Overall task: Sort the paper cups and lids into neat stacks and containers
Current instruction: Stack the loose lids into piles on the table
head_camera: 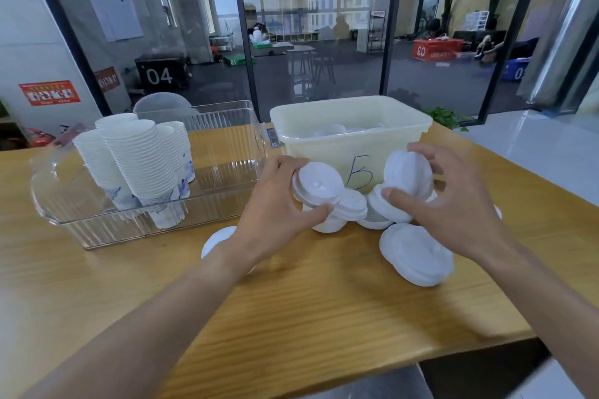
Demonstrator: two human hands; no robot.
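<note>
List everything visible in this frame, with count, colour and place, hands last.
paper cup stacks: several, white with blue print, leaning in the clear tray.
clear tray: one, transparent, table left.
cream bin: one, marked in pen, table centre back; some lids inside.
loose lids: many, white, piled on the table before the bin.
single lid: one, white, by the left wrist.
table: one, wooden.
plant: one, green, behind the bin.
left hand: grips a lid stack.
right hand: grips another lid stack.
</note>
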